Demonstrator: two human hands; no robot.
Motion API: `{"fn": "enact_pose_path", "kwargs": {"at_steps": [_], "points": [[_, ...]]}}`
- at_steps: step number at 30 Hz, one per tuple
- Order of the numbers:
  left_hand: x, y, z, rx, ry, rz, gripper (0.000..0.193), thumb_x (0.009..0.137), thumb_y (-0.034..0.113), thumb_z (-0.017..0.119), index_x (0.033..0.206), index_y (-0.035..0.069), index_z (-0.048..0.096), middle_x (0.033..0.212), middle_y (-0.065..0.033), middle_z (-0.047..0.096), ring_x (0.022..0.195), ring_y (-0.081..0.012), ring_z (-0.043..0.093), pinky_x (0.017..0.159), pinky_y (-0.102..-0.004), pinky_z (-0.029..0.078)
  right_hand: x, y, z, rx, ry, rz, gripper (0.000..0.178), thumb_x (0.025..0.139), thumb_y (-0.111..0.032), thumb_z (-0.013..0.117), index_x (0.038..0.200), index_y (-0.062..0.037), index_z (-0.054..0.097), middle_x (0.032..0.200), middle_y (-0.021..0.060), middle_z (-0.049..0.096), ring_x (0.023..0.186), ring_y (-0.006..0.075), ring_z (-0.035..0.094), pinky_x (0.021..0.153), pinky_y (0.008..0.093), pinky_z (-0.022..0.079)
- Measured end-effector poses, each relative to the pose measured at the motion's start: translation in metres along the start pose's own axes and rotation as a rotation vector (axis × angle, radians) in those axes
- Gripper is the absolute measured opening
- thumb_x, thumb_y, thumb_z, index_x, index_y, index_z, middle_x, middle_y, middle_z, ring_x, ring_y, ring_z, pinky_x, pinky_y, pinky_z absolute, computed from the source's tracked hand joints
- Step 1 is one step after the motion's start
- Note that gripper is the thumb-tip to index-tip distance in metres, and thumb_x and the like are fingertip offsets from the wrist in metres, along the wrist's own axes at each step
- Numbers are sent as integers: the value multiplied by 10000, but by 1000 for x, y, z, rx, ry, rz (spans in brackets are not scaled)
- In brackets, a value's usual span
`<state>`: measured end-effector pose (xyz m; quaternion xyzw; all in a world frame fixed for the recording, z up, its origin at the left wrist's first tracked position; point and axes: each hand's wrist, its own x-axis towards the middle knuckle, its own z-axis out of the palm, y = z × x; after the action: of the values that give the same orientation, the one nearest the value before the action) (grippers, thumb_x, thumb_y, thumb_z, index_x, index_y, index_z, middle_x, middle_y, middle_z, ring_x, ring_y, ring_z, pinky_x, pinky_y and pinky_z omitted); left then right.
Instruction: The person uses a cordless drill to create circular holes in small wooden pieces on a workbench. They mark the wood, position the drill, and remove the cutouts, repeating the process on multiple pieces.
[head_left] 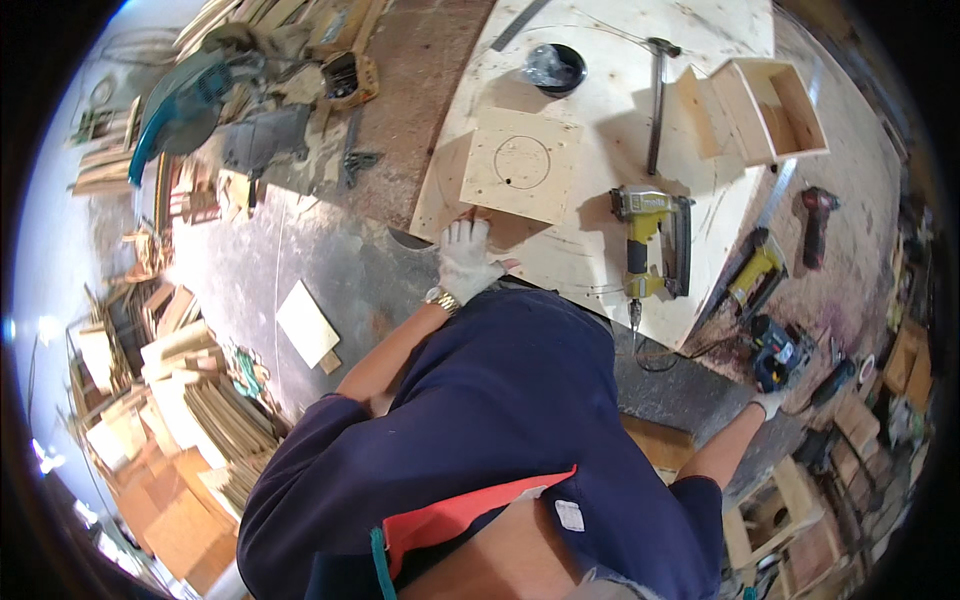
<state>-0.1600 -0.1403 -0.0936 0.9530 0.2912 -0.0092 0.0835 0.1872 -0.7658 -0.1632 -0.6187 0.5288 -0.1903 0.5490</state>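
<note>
My left hand (pixel 466 258), in a pale work glove, lies at the near edge of the plywood sheet (pixel 455 195) with its fingers stretched out. Just beyond its fingertips is a plywood box (pixel 520 168) with a circle drawn on its top and a small dark hole on the line. My right hand (pixel 770 403), gloved too, reaches far out to the right, against the near side of a blue and black power tool (pixel 782 352) that looks like a jigsaw. Its fingers are mostly hidden, so whether it grips the tool does not show.
On the sheet are a yellow-green nail gun (pixel 650 245), a hammer (pixel 657 110), a black bowl (pixel 567 72) and an open wooden box (pixel 775 110). A second nailer (pixel 758 270) and a red drill (pixel 816 225) lie to the right. Stacked boards (pixel 220 440) stand left.
</note>
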Motion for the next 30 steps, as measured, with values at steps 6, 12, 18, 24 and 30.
{"fn": "enact_pose_path", "kwargs": {"at_steps": [6, 12, 18, 24, 30], "points": [[-5, 16, 32, -22, 62, -98, 773, 733, 575, 838, 1210, 15, 597, 1208, -168, 622, 1176, -361, 557, 1099, -505, 374, 15, -34, 26, -106, -36, -73, 543, 916, -442, 742, 1021, 89, 697, 877, 127, 688, 733, 269, 632, 657, 407, 529], [-71, -33, 6, 35, 274, -606, 742, 720, 546, 869, 1234, 89, 589, 1170, -127, 631, 1138, -351, 574, 1040, -497, 381, -1, -42, 33, -160, -69, -119, 491, 903, -392, 751, 1019, 82, 702, 877, 122, 683, 728, 265, 627, 654, 405, 526], [-70, -142, 11, 85, 223, -774, 921, 775, 623, 817, 1424, 47, 508, 1460, -199, 535, 1331, -389, 502, 1138, -577, 322, -32, -57, 41, -108, -66, -158, 440, 891, -342, 760, 1018, 75, 706, 876, 117, 679, 722, 261, 623, 651, 404, 523], [95, -113, -38, -289, 487, -332, 662, 933, 524, 705, 1434, 114, 565, 1380, -172, 637, 1271, -347, 610, 1064, -463, 488, -111, -105, 40, -70, -180, -296, 391, 878, -292, 769, 1016, 68, 711, 875, 112, 674, 717, 257, 618, 648, 402, 519], [221, -50, -22, -472, 173, 37, 565, 946, 499, 693, 1361, 125, 613, 1307, -179, 676, 1197, -377, 647, 1008, -468, 524, -277, -122, -41, -73, -730, -392, 239, 794, -82, 727, 1012, 10, 699, 931, 74, 669, 728, 183, 608, 649, 349, 519]]}}
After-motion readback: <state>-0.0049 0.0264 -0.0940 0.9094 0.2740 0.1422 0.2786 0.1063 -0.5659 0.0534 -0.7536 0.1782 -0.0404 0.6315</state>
